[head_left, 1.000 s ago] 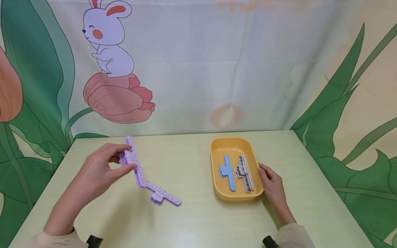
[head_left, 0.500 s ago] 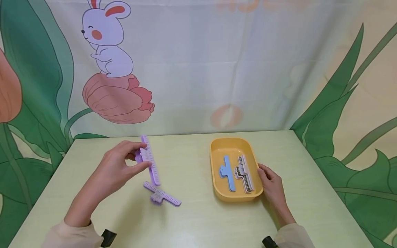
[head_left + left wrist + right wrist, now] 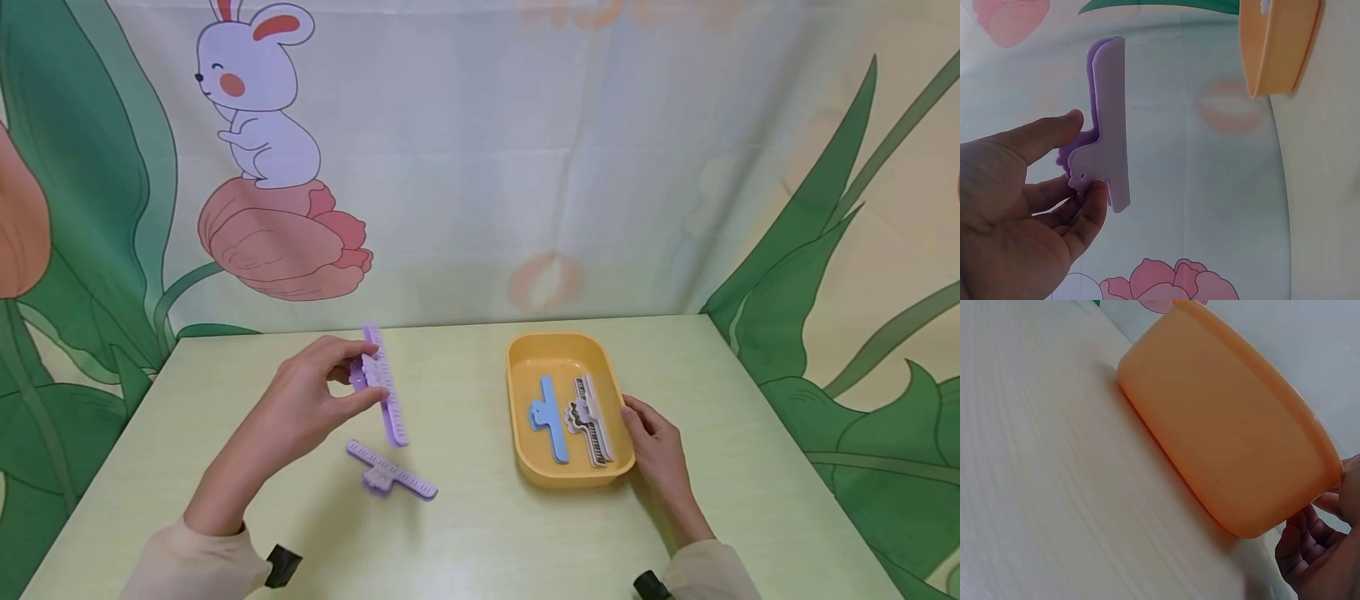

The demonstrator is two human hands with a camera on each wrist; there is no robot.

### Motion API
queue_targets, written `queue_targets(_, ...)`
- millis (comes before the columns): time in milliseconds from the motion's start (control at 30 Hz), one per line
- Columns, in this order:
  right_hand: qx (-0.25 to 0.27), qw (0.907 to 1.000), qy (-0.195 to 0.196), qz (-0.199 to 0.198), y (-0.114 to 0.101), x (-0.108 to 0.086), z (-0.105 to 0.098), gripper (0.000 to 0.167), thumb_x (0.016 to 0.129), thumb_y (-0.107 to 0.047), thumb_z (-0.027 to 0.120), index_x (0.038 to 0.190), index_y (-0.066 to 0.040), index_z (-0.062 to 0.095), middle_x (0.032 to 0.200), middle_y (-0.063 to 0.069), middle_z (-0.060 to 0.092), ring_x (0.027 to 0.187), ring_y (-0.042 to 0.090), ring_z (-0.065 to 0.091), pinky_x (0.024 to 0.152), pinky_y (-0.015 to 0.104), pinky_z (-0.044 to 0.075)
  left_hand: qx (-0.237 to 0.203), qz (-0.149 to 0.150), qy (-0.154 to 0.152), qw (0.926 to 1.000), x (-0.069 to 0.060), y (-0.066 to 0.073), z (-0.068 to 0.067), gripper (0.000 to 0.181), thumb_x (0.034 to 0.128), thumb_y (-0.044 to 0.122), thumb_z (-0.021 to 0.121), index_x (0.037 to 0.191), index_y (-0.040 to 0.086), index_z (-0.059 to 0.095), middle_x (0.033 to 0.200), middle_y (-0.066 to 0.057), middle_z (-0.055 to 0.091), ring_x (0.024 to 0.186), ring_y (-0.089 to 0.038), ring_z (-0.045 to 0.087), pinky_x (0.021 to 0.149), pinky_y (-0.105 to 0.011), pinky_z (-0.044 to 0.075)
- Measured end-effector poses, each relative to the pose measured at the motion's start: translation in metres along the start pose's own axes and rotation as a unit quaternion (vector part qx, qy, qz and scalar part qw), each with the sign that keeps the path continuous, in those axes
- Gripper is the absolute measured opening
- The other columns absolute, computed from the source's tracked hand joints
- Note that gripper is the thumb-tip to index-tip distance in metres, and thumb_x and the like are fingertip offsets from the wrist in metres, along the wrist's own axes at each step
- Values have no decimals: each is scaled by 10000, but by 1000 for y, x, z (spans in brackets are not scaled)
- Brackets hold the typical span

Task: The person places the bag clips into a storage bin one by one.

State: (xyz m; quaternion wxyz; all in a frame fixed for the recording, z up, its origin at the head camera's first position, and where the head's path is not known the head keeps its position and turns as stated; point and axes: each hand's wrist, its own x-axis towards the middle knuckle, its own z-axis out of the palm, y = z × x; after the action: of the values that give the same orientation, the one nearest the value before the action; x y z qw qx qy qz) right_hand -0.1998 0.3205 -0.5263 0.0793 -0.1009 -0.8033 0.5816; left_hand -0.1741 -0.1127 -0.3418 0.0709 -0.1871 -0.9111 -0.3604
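Note:
My left hand (image 3: 303, 408) pinches a purple bag clip (image 3: 390, 408) between thumb and fingers, raised above the table. In the left wrist view this clip (image 3: 1112, 106) stands upright, with its long bar away from the palm. A second purple bag clip (image 3: 405, 477) lies slantwise on the table below it. On the right, my right hand (image 3: 660, 446) holds the right side of a yellow tray (image 3: 555, 350). Inside lie a blue bag clip (image 3: 553, 421) and a white clip with black markings (image 3: 592, 425). The right wrist view shows the tray's outer wall (image 3: 1210, 419).
The pale wooden table (image 3: 480, 542) ends at a printed cloth backdrop (image 3: 450, 167) with a rabbit and plants. Black straps or devices (image 3: 283, 567) show at both sleeves.
My left hand has carried the purple clip to the right, away from above the left side of the table. The right hand, the tray and the clip on the table have stayed put.

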Motion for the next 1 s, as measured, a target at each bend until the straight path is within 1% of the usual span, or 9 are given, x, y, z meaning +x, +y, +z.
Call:
queue_targets(133,-1,10000,15,1,0,0,0,481,1090,-357,538,1463,-56,578,1446,167,584,1221,261,581,832,96,490,-96,96,-5,9999,5,4,4,504,892,165,838,1323,-19,650,1138,-98,647,1001,-239,651,845,-361,561)
queue_targets(267,6,10000,15,16,1,0,0,482,1089,-361,541,1462,-58,580,1446,165,585,1217,257,581,829,93,488,-137,173,-55,9997,10,8,10,492,892,149,835,1317,-17,652,1119,-88,646,997,-233,652,852,-378,559)
queue_targets(500,67,10000,1,67,-1,-1,-1,482,1090,-355,538,1467,-57,573,1456,165,576,1231,261,577,842,98,493,-267,330,-129,9990,21,15,23,469,877,105,839,1293,-25,666,1075,-80,639,964,-221,644,840,-381,561)
queue_targets(633,97,9999,-13,52,-2,-2,-1,481,1091,-356,536,1467,-58,574,1449,164,583,1229,256,579,846,103,496,-381,382,-219,9983,26,18,30,474,874,108,843,1294,-25,669,1070,-69,637,956,-207,649,834,-376,559)
queue_targets(1000,122,9999,-11,51,-2,-2,0,483,1088,-361,542,1465,-63,578,1445,156,587,1225,245,576,843,94,491,-428,499,-373,9971,36,23,43,469,877,100,838,1290,-39,667,1059,-66,635,937,-192,640,850,-341,565)
